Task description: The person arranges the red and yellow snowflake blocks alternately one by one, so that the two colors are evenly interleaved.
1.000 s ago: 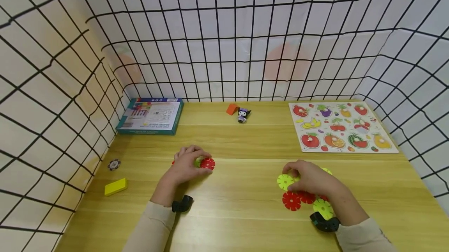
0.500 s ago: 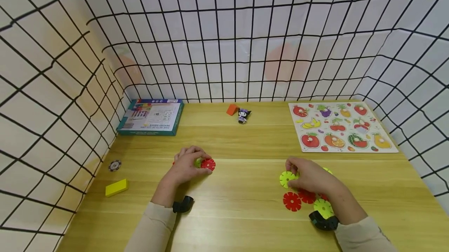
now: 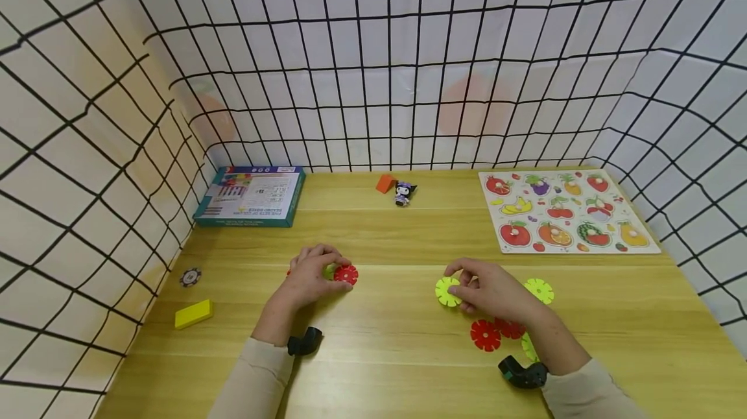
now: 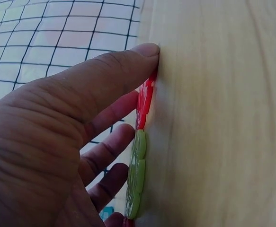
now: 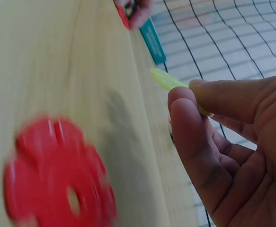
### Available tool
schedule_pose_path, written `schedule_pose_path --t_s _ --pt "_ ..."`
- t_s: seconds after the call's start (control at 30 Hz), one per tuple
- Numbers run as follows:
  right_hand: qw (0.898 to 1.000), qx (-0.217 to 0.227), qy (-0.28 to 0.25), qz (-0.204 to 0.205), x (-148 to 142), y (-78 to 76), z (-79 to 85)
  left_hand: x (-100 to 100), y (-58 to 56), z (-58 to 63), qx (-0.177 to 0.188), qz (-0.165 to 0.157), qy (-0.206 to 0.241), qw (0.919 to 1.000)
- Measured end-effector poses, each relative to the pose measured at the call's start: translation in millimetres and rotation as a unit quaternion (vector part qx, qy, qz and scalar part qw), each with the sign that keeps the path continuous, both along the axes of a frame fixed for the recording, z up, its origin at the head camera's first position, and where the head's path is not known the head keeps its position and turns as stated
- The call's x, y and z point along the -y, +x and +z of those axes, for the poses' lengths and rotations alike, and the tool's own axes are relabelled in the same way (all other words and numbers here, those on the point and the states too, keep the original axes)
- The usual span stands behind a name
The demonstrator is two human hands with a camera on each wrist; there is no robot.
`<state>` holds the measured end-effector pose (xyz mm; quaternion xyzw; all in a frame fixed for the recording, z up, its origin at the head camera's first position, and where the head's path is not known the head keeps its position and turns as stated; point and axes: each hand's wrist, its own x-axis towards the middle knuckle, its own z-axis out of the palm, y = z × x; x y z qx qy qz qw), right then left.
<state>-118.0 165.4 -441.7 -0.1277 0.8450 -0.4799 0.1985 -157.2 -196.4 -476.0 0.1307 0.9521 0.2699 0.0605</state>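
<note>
My right hand point(image 3: 496, 289) pinches a yellow-green notched plastic disc point(image 3: 445, 292) between thumb and index finger, raised over the table in the right wrist view. Further left, my left hand point(image 3: 306, 279) holds a red notched disc point(image 3: 346, 275), its thumb at the near edge and fingers at the far side. In the left wrist view a green disc point(image 4: 137, 175) adjoins that red disc in a row, with a bit of another red one below. Under the right forearm lie a red disc point(image 3: 486, 335), a second red disc point(image 3: 509, 329) and a partly hidden yellow-green disc point(image 3: 529, 346).
Another yellow-green disc point(image 3: 539, 290) lies beyond the right wrist. A fruit puzzle board point(image 3: 572, 211) is at back right, a boxed set point(image 3: 251, 197) at back left. An orange block point(image 3: 385, 183) and small figurine point(image 3: 403, 192) stand behind; a yellow block point(image 3: 194, 314) and poker chip point(image 3: 190, 277) lie left.
My right hand has lifted the yellow-green disc from beside the red ones and moved left with it, uncovering another yellow-green disc. The left hand stays in place.
</note>
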Motion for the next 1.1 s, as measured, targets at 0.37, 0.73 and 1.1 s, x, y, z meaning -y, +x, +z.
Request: schedule_pose_path --t_s 0.37,0.73,1.1 --pt "0.998 0.019 -0.064 0.018 54 -6.7 -5.2 0 -0.3 -1.2 -0.004 0.001 0.002 1.0" --pt "0.998 -0.006 -0.046 -0.038 100 -21.2 -11.8 0 0.4 0.0 0.0 0.004 -0.002 1.0" --pt "0.998 -0.04 0.049 -0.013 130 -35.8 -27.4 1 -1.6 -2.1 -0.008 0.0 -0.009 0.9999"
